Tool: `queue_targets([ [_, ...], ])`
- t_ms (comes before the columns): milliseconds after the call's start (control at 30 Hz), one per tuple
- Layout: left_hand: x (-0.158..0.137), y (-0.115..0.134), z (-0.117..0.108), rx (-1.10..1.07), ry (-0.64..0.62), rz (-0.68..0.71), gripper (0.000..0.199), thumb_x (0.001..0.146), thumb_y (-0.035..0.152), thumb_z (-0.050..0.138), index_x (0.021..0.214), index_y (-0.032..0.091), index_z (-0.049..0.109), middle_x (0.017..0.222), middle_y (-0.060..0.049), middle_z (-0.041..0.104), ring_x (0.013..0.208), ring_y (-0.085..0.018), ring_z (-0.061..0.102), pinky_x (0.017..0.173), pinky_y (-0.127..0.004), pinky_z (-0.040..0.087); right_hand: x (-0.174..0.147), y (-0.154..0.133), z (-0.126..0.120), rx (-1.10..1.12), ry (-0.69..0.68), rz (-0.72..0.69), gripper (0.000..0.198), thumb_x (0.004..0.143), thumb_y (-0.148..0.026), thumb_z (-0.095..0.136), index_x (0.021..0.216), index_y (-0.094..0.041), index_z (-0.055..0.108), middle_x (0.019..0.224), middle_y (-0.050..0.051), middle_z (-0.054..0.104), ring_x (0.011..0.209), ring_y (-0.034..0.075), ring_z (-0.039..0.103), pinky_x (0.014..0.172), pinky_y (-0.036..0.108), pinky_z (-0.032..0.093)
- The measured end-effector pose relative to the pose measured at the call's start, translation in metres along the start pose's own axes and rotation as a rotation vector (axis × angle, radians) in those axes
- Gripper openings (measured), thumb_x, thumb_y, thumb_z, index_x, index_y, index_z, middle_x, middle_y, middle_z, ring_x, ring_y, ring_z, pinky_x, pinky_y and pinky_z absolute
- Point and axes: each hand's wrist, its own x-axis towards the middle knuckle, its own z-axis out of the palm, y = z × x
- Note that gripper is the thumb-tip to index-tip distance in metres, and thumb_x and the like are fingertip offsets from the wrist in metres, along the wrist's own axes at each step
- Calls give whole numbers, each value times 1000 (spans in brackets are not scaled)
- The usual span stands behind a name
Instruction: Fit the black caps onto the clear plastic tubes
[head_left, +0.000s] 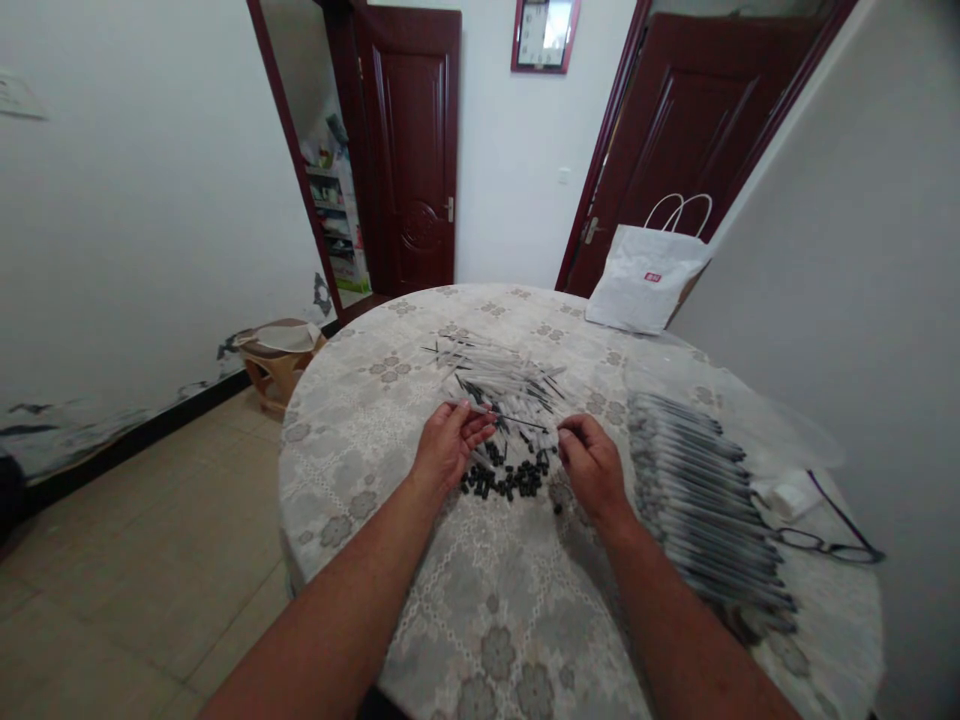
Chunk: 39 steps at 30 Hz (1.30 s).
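Left hand pinching thin pen rod, translucent sleeve, dark slim tip; held above tabletop, patterned lace-look cover. Long axis roughly left-right, dark end pointing at right hand. Right fingers curled together, can't tell if gripping anything. Below: stubby black cylinders. Beyond: loose pale slender tubes.

Both forearms forward, fingers curled

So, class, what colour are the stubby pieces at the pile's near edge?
The stubby pieces are black; the head view shows them best.
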Motion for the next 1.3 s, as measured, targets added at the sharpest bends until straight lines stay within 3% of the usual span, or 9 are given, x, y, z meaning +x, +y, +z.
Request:
queue_targets([
  [400,-4,1,4,31,-37,-20,29,86,36,74,94,17,54,101,-11,74,85,-20,75,73,-32,62,-3,-4,6,80,-28,26,23,86,-40,62,92,-19,67,68,0,64,61,16,56,58,27,44],
  [533,-7,2,5,29,-72,-36,30,84,35,75,93,18,53,102,-10,74,88,-21,75,75,-33,62,-3,-6,9,282,-84,86,24,85,-40,68,96,-18,69,73,2,70,56,14,58,53,26,46],
  [767,-7,4,5,-34,-88,-77,27,85,33,75,90,18,54,96,-7,75,89,-21,75,76,-33,62,-1,1,6,667,-175,165,23,84,-36,70,99,-19,73,88,7,76,73,20,72,53,27,51],
  [867,-6,4,4,-67,-93,-92,27,84,31,77,91,17,56,94,-6,75,90,-21,75,77,-33,62,-1,0,5,587,-202,156,28,84,-39,72,103,-18,74,93,9,77,71,19,71,53,27,52],
  [967,-9,4,5,-34,-189,-133,31,79,29,82,93,17,58,97,-7,76,92,-23,76,77,-34,62,-2,-5,7,425,-191,128,34,88,-44,69,107,-16,75,93,9,77,64,16,68,53,27,53],
  [1133,-21,4,10,87,-376,-262,35,77,28,85,98,16,61,93,-10,76,83,-23,76,73,-35,62,-7,-12,11,271,-245,81,39,94,-50,61,103,-16,77,73,3,71,54,12,59,49,24,47],
  [1300,-27,5,14,103,-413,-302,34,78,29,83,100,17,60,89,-9,77,78,-22,76,73,-37,62,-13,-12,11,293,-360,53,48,99,-55,49,112,-18,77,62,0,63,52,13,55,49,25,43],
])
